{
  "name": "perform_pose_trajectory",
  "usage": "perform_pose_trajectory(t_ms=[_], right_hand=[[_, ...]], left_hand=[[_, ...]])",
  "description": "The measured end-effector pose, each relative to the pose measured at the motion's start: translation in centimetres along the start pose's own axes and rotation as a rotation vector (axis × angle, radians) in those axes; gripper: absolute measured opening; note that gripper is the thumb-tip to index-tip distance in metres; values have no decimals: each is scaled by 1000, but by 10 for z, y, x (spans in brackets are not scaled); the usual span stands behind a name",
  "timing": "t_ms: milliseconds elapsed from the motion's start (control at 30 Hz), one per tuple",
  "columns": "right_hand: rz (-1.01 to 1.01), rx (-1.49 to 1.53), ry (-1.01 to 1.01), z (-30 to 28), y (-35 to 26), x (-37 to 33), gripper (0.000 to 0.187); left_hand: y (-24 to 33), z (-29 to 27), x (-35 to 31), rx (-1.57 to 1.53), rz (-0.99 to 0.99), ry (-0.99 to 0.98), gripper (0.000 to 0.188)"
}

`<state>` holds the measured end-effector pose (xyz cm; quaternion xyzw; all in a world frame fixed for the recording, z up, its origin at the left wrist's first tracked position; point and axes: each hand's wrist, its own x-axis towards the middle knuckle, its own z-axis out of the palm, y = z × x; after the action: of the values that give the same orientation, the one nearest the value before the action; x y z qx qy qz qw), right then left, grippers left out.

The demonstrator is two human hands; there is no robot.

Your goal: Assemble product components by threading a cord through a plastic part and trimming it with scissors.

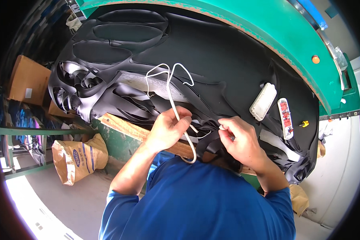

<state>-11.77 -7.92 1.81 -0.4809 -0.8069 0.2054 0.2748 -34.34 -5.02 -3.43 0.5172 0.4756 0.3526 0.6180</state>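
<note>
My left hand [168, 127] is closed around a white electrical cable [171, 94]. One end of the cable splits into thin white wires that spread over the black sheet material [212, 56]; a loop hangs down in front of my blue shirt. To the right, my right hand [242, 140] is pinched, thumb against forefinger, with a tiny pale bit at the fingertips, too small to name. Beyond that hand lie an opened power strip [285, 119] with red parts inside and a white elongated cover [263, 101].
A small yellow and black object [304, 123] rests right of the power strip. Black offcuts [128, 104] heap along the wooden table edge [122, 126]. A green machine beam [264, 24] spans the far side. At left stand a paper sack [79, 158] and a cardboard box [29, 80].
</note>
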Motion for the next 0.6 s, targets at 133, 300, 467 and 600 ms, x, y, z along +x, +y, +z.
perform_pose_trajectory(t_ms=[133, 300, 467, 600], right_hand=[[-92, 122, -192, 8, -18, 11, 15], [-173, -84, -328, 35, -5, 13, 8], [-265, -342, -436, 43, -7, 9, 16], [-255, -337, -428, 41, -10, 10, 10]], left_hand=[[-10, 4, 0, -70, -11, 11, 18], [-15, 9, -8, -211, -42, 118, 21], [-10, 10, -17, -206, -32, 144, 22], [-11, 9, -24, -228, 19, 181, 24]])
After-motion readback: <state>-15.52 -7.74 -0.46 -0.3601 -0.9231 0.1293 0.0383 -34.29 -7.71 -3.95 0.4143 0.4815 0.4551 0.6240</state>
